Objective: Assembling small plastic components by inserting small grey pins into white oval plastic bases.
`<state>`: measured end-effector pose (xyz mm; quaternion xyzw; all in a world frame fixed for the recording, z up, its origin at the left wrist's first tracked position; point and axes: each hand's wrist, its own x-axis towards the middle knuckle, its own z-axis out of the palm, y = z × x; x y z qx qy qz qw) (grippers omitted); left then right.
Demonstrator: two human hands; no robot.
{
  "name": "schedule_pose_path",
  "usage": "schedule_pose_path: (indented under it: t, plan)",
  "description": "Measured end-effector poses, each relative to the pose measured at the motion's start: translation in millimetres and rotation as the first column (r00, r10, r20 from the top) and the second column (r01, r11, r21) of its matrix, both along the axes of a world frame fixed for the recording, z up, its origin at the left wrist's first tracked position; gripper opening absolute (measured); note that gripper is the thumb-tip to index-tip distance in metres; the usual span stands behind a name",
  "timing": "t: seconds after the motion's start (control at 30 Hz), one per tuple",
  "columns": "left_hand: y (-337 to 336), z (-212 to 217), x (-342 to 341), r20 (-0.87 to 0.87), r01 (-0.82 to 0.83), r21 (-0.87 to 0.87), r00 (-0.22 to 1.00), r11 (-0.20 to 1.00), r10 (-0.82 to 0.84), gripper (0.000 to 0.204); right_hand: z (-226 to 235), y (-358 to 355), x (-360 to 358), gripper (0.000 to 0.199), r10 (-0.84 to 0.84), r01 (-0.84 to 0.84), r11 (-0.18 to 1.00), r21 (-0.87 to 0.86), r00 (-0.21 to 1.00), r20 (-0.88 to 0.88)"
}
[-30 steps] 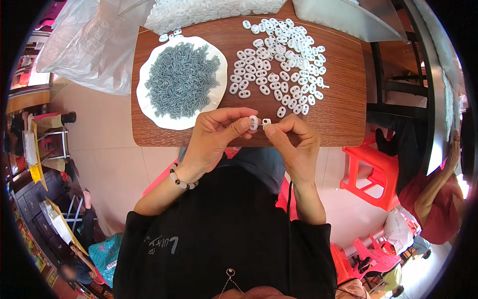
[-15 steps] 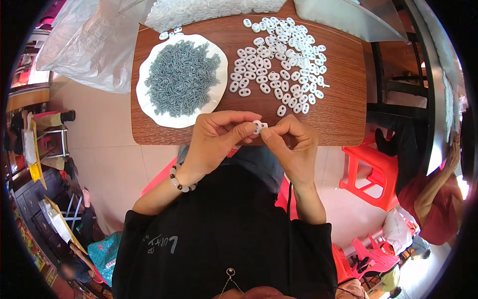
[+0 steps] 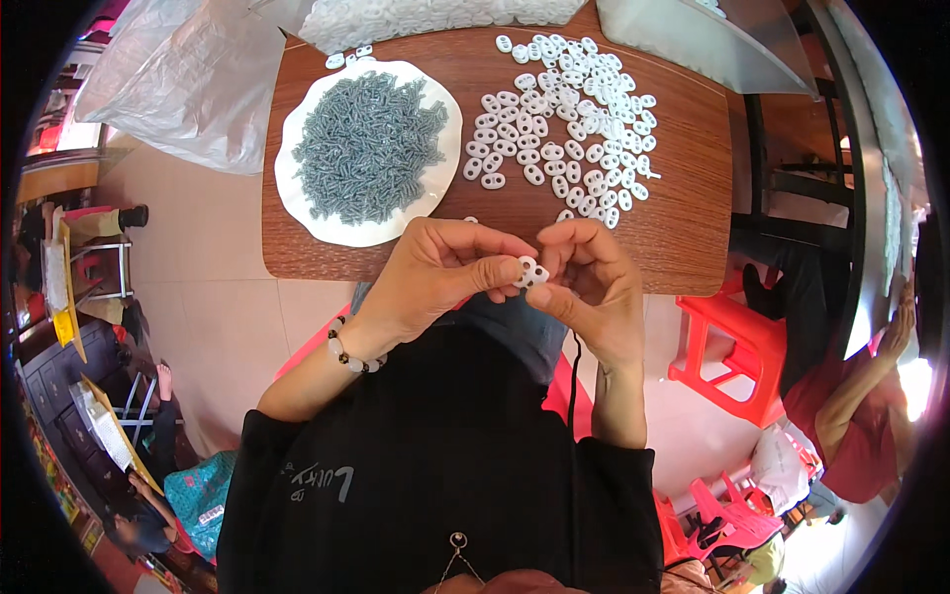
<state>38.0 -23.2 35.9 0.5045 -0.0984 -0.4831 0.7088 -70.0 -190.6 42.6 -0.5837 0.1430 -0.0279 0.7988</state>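
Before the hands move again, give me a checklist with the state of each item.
1. White piece held by both hands: ok, pinched between left hand and right hand fingertips.
2. Piece clear of the table: ok, held near its front edge, over the lap.
3. Grey parts within reach: ok, heaped on the white plate.
4. Loose white pieces within reach: ok, spread on the table to the right of the plate.
5. Grey part already in the held piece: cannot tell, fingers cover it.
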Motion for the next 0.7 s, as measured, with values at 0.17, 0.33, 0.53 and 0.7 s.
schedule_pose_path:
  t: [0.17, 0.33, 0.53, 0.7]
  plan:
    - [0.1, 8.0, 5.2, -0.087, 0.083, -0.011, 0.993, 0.996, -0.084, 0.022, 7.2, -6.9, -0.5, 0.058, 0.085, -0.084, 0.993, -0.086, 0.996, 0.009]
    - [2.0, 11.7, 8.0, -0.11, 0.16, -0.012, 0.981, 0.987, -0.16, 0.021, 4.7, -1.3, -2.9, 0.054, 0.137, -0.124, 0.98, -0.155, 0.988, 0.077]
    - [5.9, 19.3, 7.8, -0.038, 0.144, 0.01, 0.989, 0.99, -0.144, 0.021, 4.5, 2.8, -2.7, 0.051, 0.133, -0.052, 0.912, -0.408, 0.976, 0.172]
    - [6.1, 26.5, 6.3, 0.013, 0.15, 0.064, 0.988, 0.987, -0.151, 0.02, 7.6, 5.4, -3.0, 0.053, 0.137, -0.07, 0.917, -0.392, 0.98, 0.147]
